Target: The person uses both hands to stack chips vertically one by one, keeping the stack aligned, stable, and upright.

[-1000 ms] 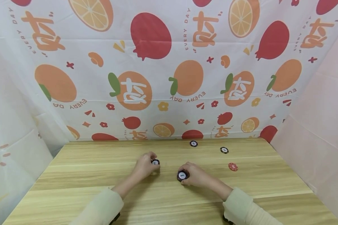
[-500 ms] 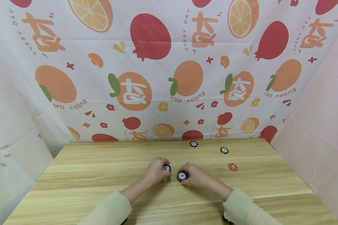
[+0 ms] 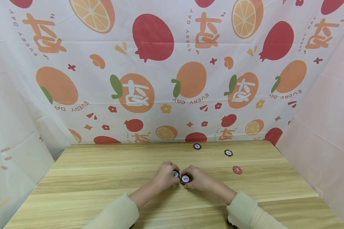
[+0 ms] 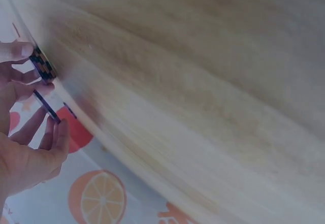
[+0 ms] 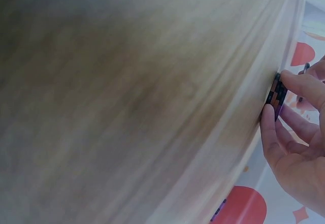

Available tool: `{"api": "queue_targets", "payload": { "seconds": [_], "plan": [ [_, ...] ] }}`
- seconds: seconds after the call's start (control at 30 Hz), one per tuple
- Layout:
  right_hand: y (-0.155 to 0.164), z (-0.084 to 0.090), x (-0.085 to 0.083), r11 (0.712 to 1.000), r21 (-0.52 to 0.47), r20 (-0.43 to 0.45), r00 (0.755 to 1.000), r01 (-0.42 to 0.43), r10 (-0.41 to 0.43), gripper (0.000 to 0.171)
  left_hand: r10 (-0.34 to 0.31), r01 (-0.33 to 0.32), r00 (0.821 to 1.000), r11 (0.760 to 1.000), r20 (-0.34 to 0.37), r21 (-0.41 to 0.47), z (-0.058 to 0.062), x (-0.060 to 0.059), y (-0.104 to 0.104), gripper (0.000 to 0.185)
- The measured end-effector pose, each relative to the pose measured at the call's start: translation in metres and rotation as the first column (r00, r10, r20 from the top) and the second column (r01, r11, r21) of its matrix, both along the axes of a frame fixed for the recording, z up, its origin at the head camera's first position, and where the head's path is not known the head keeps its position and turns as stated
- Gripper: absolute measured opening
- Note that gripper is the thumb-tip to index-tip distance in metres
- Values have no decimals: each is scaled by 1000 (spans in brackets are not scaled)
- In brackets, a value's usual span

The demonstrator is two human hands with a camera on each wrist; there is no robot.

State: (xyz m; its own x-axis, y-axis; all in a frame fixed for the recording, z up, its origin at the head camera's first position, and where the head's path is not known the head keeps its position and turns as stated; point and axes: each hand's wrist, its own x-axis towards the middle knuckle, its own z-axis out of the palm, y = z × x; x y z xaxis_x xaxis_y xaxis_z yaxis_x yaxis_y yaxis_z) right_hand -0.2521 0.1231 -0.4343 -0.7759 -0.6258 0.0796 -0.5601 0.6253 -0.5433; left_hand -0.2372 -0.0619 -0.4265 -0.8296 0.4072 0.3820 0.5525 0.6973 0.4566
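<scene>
Black chip [image 3: 176, 174] pinched in left hand [image 3: 165, 175], right hand [image 3: 198, 179] gripping stack [image 3: 185, 179]

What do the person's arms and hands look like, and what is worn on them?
Both arms wear long, loose, pale cream sleeves: the left sleeve and the right sleeve end in soft cuffs at the wrists. The left hand and right hand are bare, with no gloves; no rings or watch show. Something dark peeks out under the right cuff; what it is cannot be told.

Wooden table [image 3: 89, 178]: chip stack [image 3: 185, 179], loose chips [image 3: 228, 153]
</scene>
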Motion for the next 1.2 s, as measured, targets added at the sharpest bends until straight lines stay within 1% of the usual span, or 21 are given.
{"api": "queue_targets", "payload": {
  "seconds": [0.2, 0.43, 0.63, 0.83, 0.97, 1.03, 1.2],
  "plan": [
    [0, -1, -1, 1000, 1, -13, 1000, -2, 2, 39, -17, 17, 1000, 1000, 10, -18, 0, 3, 6, 26],
    [0, -1, -2, 1000, -3, -28, 1000, -12, 12, 41, -25, 26, 999, 999, 27, -39, -3, 3, 12, 26],
    [0, 0, -2, 1000, -1, -25, 1000, -17, 17, 41, -28, 28, 1000, 999, 7, -40, -3, 5, 14, 24],
    [0, 0, -3, 1000, 15, -47, 999, -17, 17, 37, -35, 34, 999, 999, -10, -31, -6, 9, 18, 26],
    [0, -1, -3, 1000, 24, -53, 999, -12, 13, 36, -17, 17, 1000, 999, -15, -29, -7, 10, 20, 24],
    [0, -1, -3, 1000, 25, -50, 999, -9, 11, 36, -10, 9, 1000, 1000, -28, -28, -8, 11, 21, 24],
    [-1, 0, -2, 1000, 12, -17, 1000, -9, 9, 34, -5, 4, 1000, 1000, -24, -21, -9, 12, 22, 24]
  ]
}}
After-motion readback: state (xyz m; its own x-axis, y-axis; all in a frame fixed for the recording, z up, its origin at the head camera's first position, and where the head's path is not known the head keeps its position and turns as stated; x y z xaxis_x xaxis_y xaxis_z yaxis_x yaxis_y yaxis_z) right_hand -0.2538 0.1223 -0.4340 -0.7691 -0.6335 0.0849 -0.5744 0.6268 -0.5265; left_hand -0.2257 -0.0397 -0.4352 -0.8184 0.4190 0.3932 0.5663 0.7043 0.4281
